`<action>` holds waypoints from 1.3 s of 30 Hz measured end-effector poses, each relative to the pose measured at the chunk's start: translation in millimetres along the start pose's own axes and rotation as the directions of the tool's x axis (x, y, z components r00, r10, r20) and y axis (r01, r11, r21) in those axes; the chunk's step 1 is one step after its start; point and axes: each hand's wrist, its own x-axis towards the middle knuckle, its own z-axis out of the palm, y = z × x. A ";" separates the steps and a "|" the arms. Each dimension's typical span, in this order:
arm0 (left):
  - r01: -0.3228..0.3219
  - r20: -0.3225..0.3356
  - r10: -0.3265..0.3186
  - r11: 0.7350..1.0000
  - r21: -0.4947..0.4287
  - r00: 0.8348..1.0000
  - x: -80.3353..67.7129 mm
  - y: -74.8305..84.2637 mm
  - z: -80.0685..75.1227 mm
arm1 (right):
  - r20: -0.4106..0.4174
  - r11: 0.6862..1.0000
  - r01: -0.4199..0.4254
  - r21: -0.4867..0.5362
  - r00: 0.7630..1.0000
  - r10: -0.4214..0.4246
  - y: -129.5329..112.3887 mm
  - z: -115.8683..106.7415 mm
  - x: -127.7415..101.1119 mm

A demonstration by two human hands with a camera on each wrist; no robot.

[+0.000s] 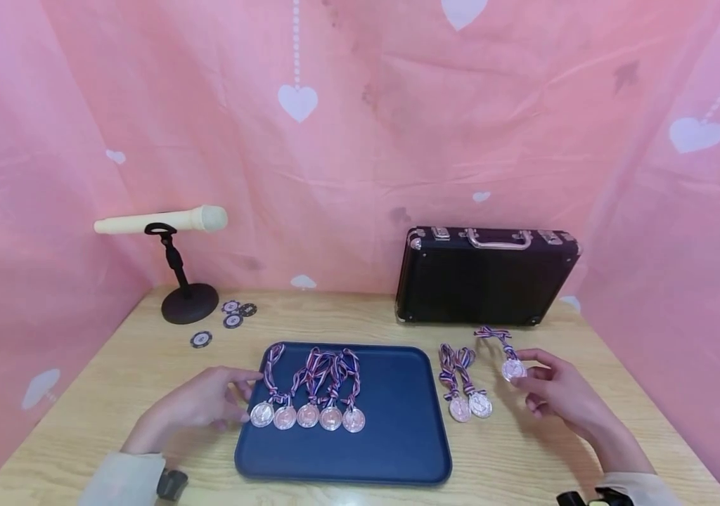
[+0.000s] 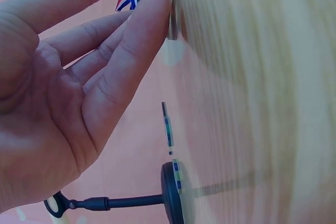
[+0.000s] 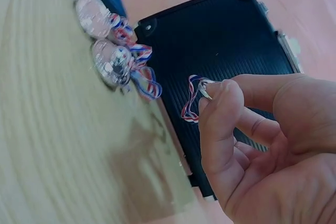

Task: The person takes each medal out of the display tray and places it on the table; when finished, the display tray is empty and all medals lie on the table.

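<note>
Progress stands at five of eight, judged from how the medals lie: five are on the dark blue rectangular plastic tray (image 1: 398, 450), three are off it.

Landmark: the tray, at the near centre of the pale wooden table (image 1: 524, 464).

1. Left of the tray's near-left corner, the left hand (image 1: 204, 404) rests on the table with fingers relaxed and mostly straight. Its fingertips touch the tray rim beside the first medal. It holds nothing.
2. On the tray, along its left half, a row of five silver round medals with red, white and blue striped ribbons (image 1: 307, 414) lies disc toward the person, ribbons trailing to the far edge. The tray's right half is bare.
3. Just right of the tray, two more silver medals with matching ribbons (image 1: 470, 405) lie side by side on the table, not yet moved.
4. Further right, the right hand (image 1: 562, 397) pinches the eighth silver medal (image 1: 514, 369) between thumb and curled fingertips. The disc looks to be lifted clear of the table, and its ribbon trails toward the far side.
5. Behind the tray to the right, a closed black hard case with metal handle and latches (image 1: 486, 277) stands on its edge.
6. Behind the tray to the left, four round poker chips (image 1: 230, 320) lie scattered near a cream microphone on a black desk stand (image 1: 173, 232).
7. Beyond all, a pink cloth backdrop with white hearts (image 1: 360, 105).
</note>
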 end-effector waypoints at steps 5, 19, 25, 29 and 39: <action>-0.006 -0.003 0.006 1.000 0.000 1.000 0.4 2.0 -0.6 | 0.051 1.000 -0.010 -0.018 0.999 0.011 6.7 -2.2 2.0; -0.015 0.001 0.015 1.000 -0.003 1.000 0.0 3.1 0.3 | 0.196 0.990 -0.044 -0.131 0.978 0.069 14.1 1.7 0.0; 0.001 -0.006 -0.001 1.000 0.011 1.000 -0.1 4.2 0.5 | 0.213 0.987 -0.028 -0.156 0.975 0.061 15.5 3.4 -1.1; 0.010 -0.007 -0.010 1.000 0.014 1.000 0.0 3.7 0.4 | 0.208 0.985 -0.015 -0.170 0.977 0.051 16.3 3.7 -1.9; 0.020 -0.003 -0.020 1.000 0.000 1.000 0.1 2.8 0.5 | 0.189 0.975 -0.007 -0.221 0.981 0.050 13.3 3.5 -4.3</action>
